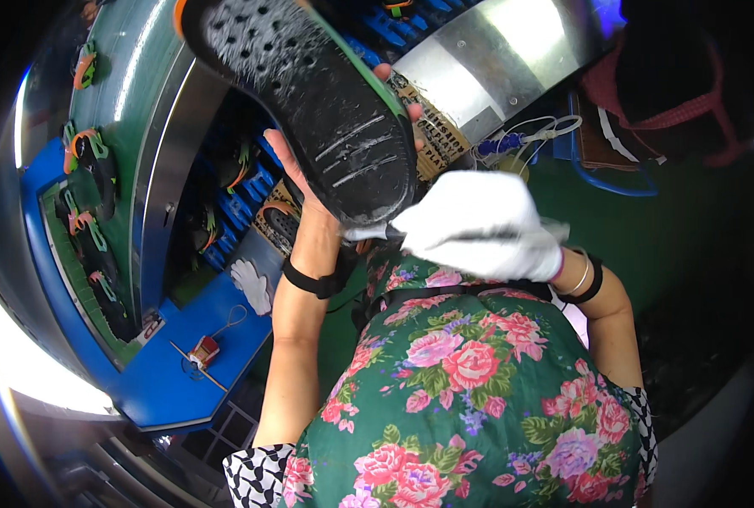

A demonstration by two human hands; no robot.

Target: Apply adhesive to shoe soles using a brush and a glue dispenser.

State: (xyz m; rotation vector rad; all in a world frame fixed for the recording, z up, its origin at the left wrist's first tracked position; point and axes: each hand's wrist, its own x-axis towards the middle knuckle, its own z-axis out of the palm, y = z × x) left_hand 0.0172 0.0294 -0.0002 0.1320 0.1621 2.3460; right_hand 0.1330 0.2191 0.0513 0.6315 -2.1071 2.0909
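Note:
A black shoe sole with orange and green edging is held up in front of me, its perforated end farther away and whitish scuffs across it. My bare left hand grips it from beneath, thumb on the left edge and fingertips round the right edge. My right hand, in a white glove and smeared by motion, is closed beside the sole's near end. A thin tool sticks out of the glove and reaches the sole's near rim; its kind is too blurred to tell.
On the left, a green conveyor belt carries several orange-and-green shoe parts. A blue table holds a white glove and a small red block. Blue racks, a metal panel and white cables stand beyond.

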